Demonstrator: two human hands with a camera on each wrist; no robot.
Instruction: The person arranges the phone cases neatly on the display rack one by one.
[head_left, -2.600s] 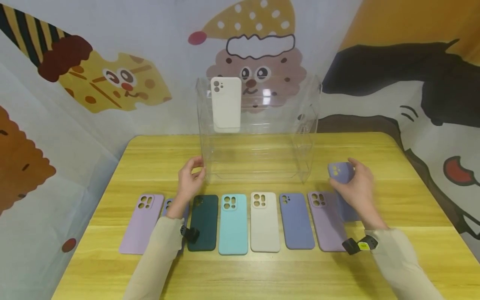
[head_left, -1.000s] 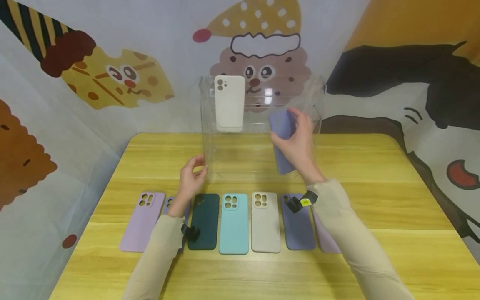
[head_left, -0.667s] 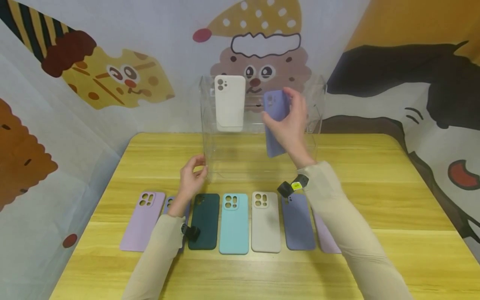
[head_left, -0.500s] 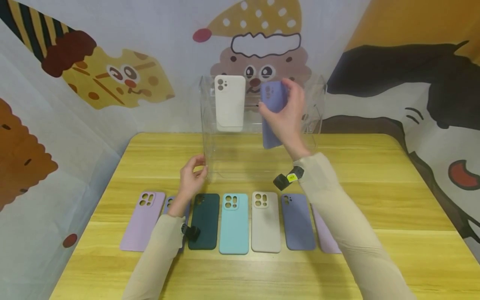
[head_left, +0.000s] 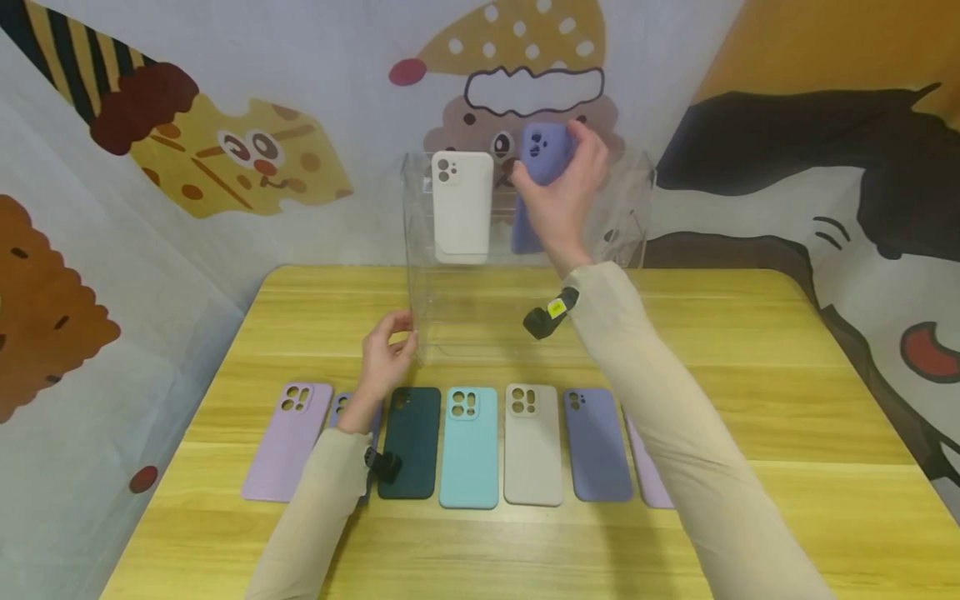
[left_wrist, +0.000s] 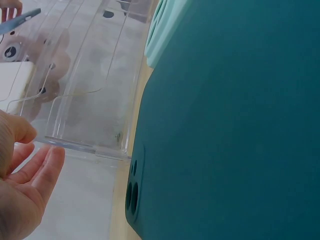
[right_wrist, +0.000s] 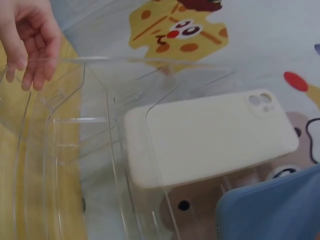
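Held in my right hand, between thumb and fingers, is a blue-purple phone case. It is upright in front of the upper part of a clear tiered display rack, right of a white phone case standing there. In the right wrist view, the held case and the white case are apart. My left hand grips the left side of the rack near its base; in the left wrist view, thumb and fingers lie either side of the panel edge.
A row of phone cases lies before the rack: lilac, a blue one mostly under my left arm, dark green, turquoise, beige, blue-purple, and lilac partly behind my right sleeve. A cartoon cloth hangs behind the table.
My right hand has lifted the blue-purple case from the right end of the row, leftward and up to the rack's upper part. My left hand has stayed at the rack's side.
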